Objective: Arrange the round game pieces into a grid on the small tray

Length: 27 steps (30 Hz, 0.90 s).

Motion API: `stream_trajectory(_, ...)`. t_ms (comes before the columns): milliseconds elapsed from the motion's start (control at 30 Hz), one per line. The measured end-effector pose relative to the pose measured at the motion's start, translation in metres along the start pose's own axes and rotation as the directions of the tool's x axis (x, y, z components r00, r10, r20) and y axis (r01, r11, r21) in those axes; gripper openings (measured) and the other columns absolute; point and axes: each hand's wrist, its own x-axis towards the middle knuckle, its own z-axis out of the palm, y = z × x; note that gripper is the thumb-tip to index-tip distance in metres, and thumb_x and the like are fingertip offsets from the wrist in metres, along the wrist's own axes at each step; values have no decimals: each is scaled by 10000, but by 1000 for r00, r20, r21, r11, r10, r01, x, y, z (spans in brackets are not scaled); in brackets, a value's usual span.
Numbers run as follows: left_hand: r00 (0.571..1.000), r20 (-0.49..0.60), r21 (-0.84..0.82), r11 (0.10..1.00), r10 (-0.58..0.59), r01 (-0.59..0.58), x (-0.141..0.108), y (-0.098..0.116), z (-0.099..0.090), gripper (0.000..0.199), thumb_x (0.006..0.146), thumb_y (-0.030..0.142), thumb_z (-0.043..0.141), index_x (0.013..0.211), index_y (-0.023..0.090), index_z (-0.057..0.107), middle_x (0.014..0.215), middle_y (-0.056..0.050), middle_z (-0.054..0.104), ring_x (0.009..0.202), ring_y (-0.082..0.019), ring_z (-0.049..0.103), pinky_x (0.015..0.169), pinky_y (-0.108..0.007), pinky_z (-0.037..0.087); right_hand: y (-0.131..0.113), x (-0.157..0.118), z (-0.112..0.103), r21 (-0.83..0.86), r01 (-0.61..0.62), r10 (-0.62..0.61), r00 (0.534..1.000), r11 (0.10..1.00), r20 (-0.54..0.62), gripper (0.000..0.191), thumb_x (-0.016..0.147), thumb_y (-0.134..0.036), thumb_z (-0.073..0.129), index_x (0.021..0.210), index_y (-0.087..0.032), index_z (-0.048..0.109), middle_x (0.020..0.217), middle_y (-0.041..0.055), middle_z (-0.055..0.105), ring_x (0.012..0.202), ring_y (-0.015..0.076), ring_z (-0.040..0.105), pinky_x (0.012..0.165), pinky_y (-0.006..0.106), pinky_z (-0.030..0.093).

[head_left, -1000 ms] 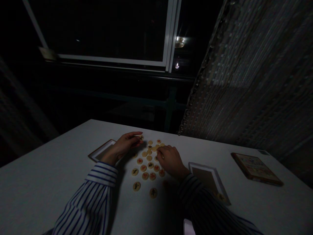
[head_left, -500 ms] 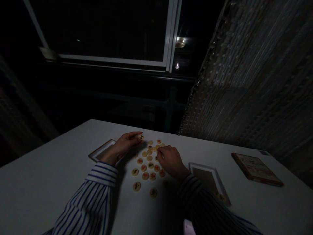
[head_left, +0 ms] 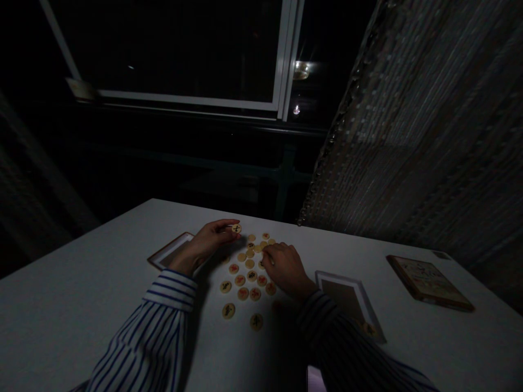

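Between the thumb and fingers of my left hand (head_left: 208, 242) is a round wooden piece (head_left: 236, 228) with a black character, raised at the far side of the pile. My right hand (head_left: 285, 265) is low over the right edge of the pile, fingers curled together; whether they hold a piece is hidden. Several round pieces lie between and in front of my hands, some with red characters (head_left: 255, 294), some with black ones (head_left: 228, 311), others blank side up (head_left: 249, 263).
On the white table (head_left: 102, 283), a shallow tray (head_left: 163, 253) lies partly behind my left wrist. Another tray (head_left: 370, 305), with a piece (head_left: 369, 329) at its near end, is beside my right forearm. A flat box (head_left: 433, 280) lies far right. Bead curtains (head_left: 408, 136) hang behind.
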Motion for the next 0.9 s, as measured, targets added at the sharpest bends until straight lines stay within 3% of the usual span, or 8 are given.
stream_trajectory(167,999,-3,65,997,38,-38,1,-2,-1,416,647,199,665,1048,158,560,844,-41,661,787,-132,629,799,-280,476,2,0,3,10,28,-27,999,1000,-44,234,864,-266,368,881,-201,592,897,37,630,856,170,508,722,290,279)
stream_trajectory(267,996,-21,259,963,82,-73,4,-7,-3,445,641,266,655,1059,144,558,834,-42,658,750,-145,623,730,-271,477,3,0,4,14,37,-36,998,999,-54,228,858,-264,377,876,-201,595,882,36,630,849,171,508,714,288,277)
stream_trajectory(367,990,-38,557,825,135,-91,8,-13,-6,453,638,342,625,1029,118,582,804,-55,667,725,-171,614,657,-263,462,3,0,4,7,33,-32,998,999,-56,233,860,-261,374,879,-197,597,876,39,630,847,174,509,715,290,279)
stream_trajectory(467,987,-14,744,661,162,-98,9,-16,-7,412,666,375,571,994,128,606,831,-68,678,737,-181,614,635,-245,441,2,0,2,-1,19,-19,999,1000,-34,232,861,-254,376,893,-193,598,896,43,629,867,173,507,729,290,282)
stream_trajectory(700,995,49,886,456,91,-85,5,-18,-5,312,731,365,486,920,169,638,763,-59,681,648,-162,603,579,-228,391,1,0,1,-1,-7,7,1000,1000,-22,252,867,-255,365,945,-199,598,918,49,629,896,175,508,761,293,282)
stream_trajectory(900,993,97,921,373,61,-113,6,-24,-4,234,744,325,478,757,185,665,697,-55,674,658,-156,588,582,-222,355,6,1,-1,11,-89,89,996,996,-27,256,863,-251,370,985,-204,591,963,47,630,924,167,510,777,282,289)
